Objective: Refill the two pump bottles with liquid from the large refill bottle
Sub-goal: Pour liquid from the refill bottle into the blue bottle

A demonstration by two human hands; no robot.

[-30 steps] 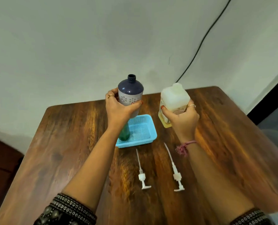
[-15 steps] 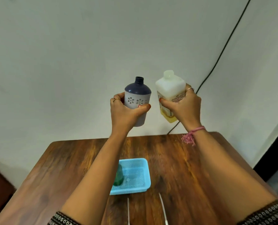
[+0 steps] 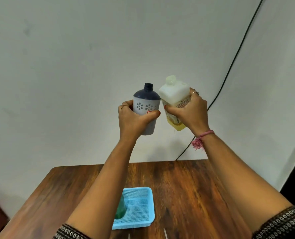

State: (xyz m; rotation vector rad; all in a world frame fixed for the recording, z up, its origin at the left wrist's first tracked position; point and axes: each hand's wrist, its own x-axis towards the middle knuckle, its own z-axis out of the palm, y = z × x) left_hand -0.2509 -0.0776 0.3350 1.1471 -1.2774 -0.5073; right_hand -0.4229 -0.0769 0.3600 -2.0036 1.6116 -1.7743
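My left hand [image 3: 133, 120] grips a grey pump bottle [image 3: 146, 104] with a dark blue shoulder, flower pattern and open neck, held upright high above the table. Right beside it, my right hand [image 3: 189, 111] holds the large translucent refill bottle [image 3: 175, 96], tilted slightly left, with yellow liquid at its lower end. The two bottles almost touch. A green bottle [image 3: 120, 210] stands in the light blue basket [image 3: 143, 221] on the table, mostly hidden behind my left forearm. Only the thin tube tips of the two pumps [image 3: 165, 234] show at the bottom edge.
The wooden table [image 3: 186, 192] stands against a white wall. A black cable [image 3: 229, 66] runs down the wall to behind the table's far right corner. A dark opening lies at the right edge.
Both hands have risen from table level to well above it, carrying the two bottles closer together. The view has tilted up, so the pumps have nearly left the frame.
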